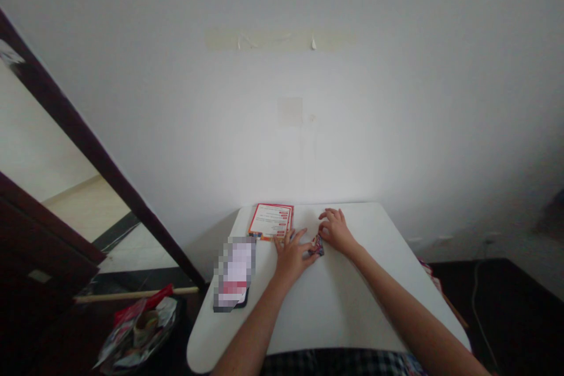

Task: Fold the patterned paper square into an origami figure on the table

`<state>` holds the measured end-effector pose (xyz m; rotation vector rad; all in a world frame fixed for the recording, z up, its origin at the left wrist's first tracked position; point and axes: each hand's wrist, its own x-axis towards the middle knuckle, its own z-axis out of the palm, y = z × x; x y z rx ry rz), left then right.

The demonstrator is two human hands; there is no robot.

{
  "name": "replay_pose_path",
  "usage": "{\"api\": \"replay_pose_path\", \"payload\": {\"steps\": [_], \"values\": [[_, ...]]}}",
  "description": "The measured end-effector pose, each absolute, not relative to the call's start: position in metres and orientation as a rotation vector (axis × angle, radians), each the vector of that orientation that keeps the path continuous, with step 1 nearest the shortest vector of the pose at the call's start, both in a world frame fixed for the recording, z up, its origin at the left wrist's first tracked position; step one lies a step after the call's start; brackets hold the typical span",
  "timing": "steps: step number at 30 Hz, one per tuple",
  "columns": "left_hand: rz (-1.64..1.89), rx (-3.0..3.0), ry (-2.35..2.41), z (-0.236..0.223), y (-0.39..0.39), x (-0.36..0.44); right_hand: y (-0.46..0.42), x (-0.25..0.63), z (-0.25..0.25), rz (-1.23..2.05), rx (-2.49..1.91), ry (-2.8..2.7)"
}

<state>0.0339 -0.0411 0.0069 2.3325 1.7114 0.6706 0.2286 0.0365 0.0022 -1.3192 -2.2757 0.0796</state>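
A small folded printed item [316, 245] is held between the two hands, resting on a white table [335, 305] with a rounded corner, near the table's far edge and nearly midway across. The left hand [289, 257] is laid flat on the table, its fingers [296, 239] spread and pointed away from the body, with the side of the hand just touching the item. The right hand [335, 231] is placed just beyond the item, its fingers [326, 220] curled downward and drawn loosely together. Whether the item is being pinched by them cannot be told, as it is partly hidden by the hand. Just beyond the left hand, a printed card [270, 222] with a red-orange border lies at the table's far edge. Farther left, a pixelated object [234, 273] lies with a black edge showing beneath it; what it is cannot be told. A crumpled red-and-white plastic bag [136, 329] is seen on the dark floor [511, 288] beyond the table's left side. A strip of old tape [277, 41] is stuck to the white wall [418, 100] ahead, and a dark wooden frame [83, 123] is seen at the left.
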Motion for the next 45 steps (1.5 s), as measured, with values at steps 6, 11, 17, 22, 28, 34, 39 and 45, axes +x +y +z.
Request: {"api": "replay_pose_path", "payload": {"steps": [6, 11, 17, 22, 28, 34, 39, 45], "values": [[0.653, 2.305, 1.738, 0.007, -0.04, 0.035, 0.032, 0.234, 0.009, 0.155, -1.222, -2.348], [0.626, 2.293, 1.763, 0.007, -0.041, 0.036, 0.023, 0.237, 0.007, 0.208, -1.182, -2.349], [0.633, 2.31, 1.766, 0.008, -0.041, 0.035, 0.009, 0.24, 0.009, 0.254, -1.165, -2.384], [0.642, 2.302, 1.747, 0.007, -0.041, 0.035, -0.004, 0.242, 0.012, 0.298, -1.143, -2.419], [0.685, 2.305, 1.743, 0.003, -0.039, 0.035, -0.012, 0.244, 0.007, 0.309, -1.143, -2.399], [0.666, 2.318, 1.735, 0.005, -0.039, 0.034, -0.003, 0.25, -0.008, 0.343, -1.091, -2.295], [0.668, 2.315, 1.734, 0.007, -0.041, 0.034, 0.004, 0.249, -0.016, 0.365, -1.102, -2.171], [0.669, 2.309, 1.732, 0.008, -0.041, 0.035, -0.003, 0.242, -0.011, 0.306, -1.13, -2.212]]}}
